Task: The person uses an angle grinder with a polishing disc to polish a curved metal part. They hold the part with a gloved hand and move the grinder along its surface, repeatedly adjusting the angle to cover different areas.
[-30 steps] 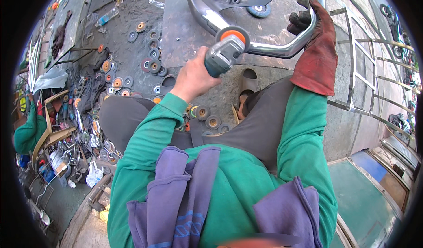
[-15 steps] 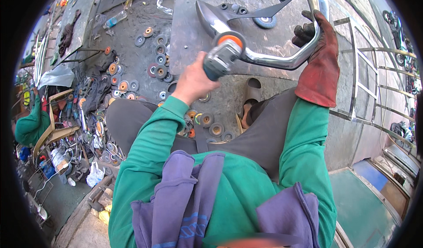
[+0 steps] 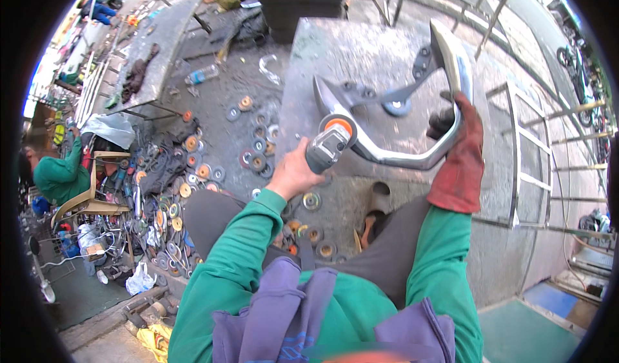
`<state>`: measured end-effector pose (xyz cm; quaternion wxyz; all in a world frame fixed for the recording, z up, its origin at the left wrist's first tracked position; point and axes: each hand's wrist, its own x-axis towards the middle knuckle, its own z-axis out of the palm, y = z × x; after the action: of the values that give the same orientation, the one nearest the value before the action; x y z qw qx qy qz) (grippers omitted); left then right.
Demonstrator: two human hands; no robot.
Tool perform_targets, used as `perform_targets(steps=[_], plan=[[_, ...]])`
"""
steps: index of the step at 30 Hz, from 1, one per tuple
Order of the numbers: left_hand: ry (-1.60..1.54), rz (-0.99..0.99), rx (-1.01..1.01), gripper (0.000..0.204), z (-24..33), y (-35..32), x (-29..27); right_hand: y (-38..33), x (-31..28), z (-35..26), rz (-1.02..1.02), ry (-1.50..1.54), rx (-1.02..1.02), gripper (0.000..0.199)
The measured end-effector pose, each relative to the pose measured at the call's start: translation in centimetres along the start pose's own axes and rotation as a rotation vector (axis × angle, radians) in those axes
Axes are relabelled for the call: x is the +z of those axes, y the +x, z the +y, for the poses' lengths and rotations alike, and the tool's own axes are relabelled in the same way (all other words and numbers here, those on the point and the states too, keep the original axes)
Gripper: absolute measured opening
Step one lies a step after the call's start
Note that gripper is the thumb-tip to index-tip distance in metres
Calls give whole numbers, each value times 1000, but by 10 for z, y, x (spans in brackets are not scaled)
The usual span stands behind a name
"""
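Observation:
My left hand (image 3: 293, 173) is bare and wrapped round the body of an angle grinder (image 3: 327, 147). The grinder's orange-centred disc (image 3: 349, 128) is at the left arm of a shiny, curved metal rail (image 3: 401, 159), which looks like a motorcycle grab rail; I cannot tell if the disc touches it. My right hand (image 3: 465, 160), in a red glove with dark fingers, is closed on the rail's right bend. Dark flat brackets with holes (image 3: 403, 94) join the rail's inner side. Beneath it, a blue-rimmed disc (image 3: 398, 107) lies on the grey metal worktop (image 3: 316, 57).
Several used grinding discs (image 3: 259, 147) litter the ground to the left, near a plastic bottle (image 3: 202, 75). Metal frames (image 3: 532, 137) stand on the right. A person in a green sleeve (image 3: 64, 176) sits at far left. A sandal (image 3: 379, 198) is below the worktop.
The view has shifted, so the worktop and rail appear lower and more of the background shows. Both hands keep their holds, with the grinder still at the rail's left arm.

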<state>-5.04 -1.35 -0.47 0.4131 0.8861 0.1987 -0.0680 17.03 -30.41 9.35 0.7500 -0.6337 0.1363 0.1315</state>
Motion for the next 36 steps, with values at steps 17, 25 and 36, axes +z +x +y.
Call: perform_targets(steps=[17,25,36], plan=[[-193,75,-28,81,-13,30,-8,0,-9,7,-47,-8,-63,60],[9,-8,-5,83,3,10,-3,9,-1,4,70,-19,-49,52],[0,106,-18,84,-10,32,-16,8,-3,4,71,-39,-61,52]])
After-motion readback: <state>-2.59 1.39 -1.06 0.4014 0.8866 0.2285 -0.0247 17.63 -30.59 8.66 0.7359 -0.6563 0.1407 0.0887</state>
